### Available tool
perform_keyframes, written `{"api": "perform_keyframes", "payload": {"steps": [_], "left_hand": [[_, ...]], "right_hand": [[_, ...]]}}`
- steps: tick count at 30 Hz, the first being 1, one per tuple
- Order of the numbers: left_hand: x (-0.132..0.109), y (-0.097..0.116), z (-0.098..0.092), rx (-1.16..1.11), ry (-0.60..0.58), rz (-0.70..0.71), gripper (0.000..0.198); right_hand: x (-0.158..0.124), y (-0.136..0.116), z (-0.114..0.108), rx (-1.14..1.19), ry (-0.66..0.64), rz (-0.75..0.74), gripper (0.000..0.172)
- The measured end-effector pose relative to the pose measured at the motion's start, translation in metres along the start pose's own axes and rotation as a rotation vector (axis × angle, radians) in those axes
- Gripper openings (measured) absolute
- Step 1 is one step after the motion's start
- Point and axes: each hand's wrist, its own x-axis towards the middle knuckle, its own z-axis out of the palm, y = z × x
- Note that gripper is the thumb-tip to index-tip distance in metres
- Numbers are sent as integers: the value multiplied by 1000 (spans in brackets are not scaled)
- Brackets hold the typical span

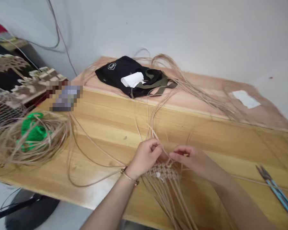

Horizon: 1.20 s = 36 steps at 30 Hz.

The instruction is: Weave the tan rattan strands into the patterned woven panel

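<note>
A small woven piece of tan cord (166, 172) lies near the front edge of the wooden table, its loose strands fanning toward me and away to the back. Over its left far edge is my left hand (150, 155), fingers curled in a pinch on a tan strand. My right hand (186, 156) sits just to the right, thumb and forefinger pinched close to the weave; a thin strand seems to run between the two hands. A small white spot (158, 174) shows on the weave. My fingertips partly hide the far edge of the piece.
A coil of tan cord (55, 140) with green string (35, 131) lies at left. Blue-handled snips (276, 190) lie at right. Farther back are a black bag (117, 75), a white paper roll (132, 79), a long cord bundle (196, 91) and white paper (246, 99).
</note>
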Motion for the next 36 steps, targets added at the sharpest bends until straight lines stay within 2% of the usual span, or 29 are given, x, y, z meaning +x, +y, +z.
{"api": "perform_keyframes", "payload": {"steps": [5, 11, 18, 25, 30, 32, 36], "left_hand": [[-3, 2, 0, -19, 0, -14, 15], [-3, 0, 0, -83, -5, -11, 15], [-3, 0, -1, -56, 48, -17, 14], [-3, -2, 0, -53, 78, -34, 15], [-3, -1, 1, -47, 91, -44, 14], [-3, -1, 1, -43, 85, -42, 14], [-3, -2, 1, -58, 78, -40, 14]], "right_hand": [[4, 7, -3, 3, -95, -19, 41], [6, 8, -2, 76, -30, 39, 33], [3, 12, -5, 111, -124, -20, 36], [-3, 35, -23, 22, -113, 4, 30], [-15, 39, -33, -35, -196, -33, 29], [-18, 35, -32, -137, -159, -88, 27], [-20, 24, -19, -312, 62, -178, 21]]}}
